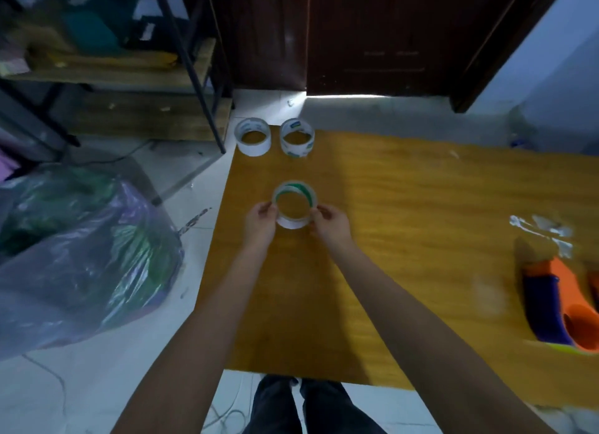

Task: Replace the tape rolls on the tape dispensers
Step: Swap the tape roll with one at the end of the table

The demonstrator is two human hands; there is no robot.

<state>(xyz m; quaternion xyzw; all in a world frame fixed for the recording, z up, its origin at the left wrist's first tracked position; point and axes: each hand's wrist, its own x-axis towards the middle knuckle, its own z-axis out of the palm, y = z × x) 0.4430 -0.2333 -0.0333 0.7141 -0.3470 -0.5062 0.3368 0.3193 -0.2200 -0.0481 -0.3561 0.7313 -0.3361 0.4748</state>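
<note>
Two hands share one tape roll (294,205): my left hand (260,223) pinches its rim at nine o'clock, my right hand (330,225) at three, fingers pressed on its smooth wall. Its open core faces up, green inside, low over the glossy yellow table (405,206). At three o'clock, well apart and nearer my right, lies the orange-and-blue tape dispenser (557,307). At twelve o'clock two fuller white rolls (252,137) sit side by side
</note>
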